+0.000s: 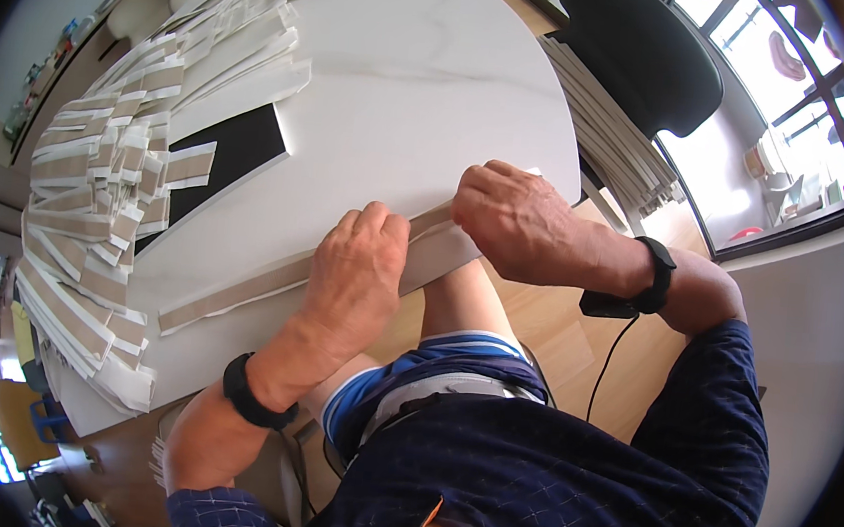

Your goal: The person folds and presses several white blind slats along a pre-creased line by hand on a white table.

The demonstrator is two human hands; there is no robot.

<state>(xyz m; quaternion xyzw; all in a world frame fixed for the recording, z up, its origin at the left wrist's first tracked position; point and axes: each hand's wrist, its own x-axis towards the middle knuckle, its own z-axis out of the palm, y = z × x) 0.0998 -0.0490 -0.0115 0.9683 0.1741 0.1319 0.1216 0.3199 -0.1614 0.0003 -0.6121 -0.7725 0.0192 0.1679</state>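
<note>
A long flat strip (249,287), brown along its middle with white edges, lies along the near edge of the white table. It looks like paper or card, but I cannot tell which. My left hand (357,263) is closed on it near the middle, knuckles up, with the fingertips hidden beneath. Farther right, my right hand (511,221) grips the same strip close to its right end, fingers curled together. Between the two hands the brown band shows slightly raised. The strip's left end rests on the tabletop.
A large heap of similar strips (108,186) covers the left side of the marbled table (409,72), partly over a black panel (241,152). Beyond the right edge stand a black chair (651,53) and a stack of long pale strips (614,130). A thin cable (606,365) hangs below my right wrist.
</note>
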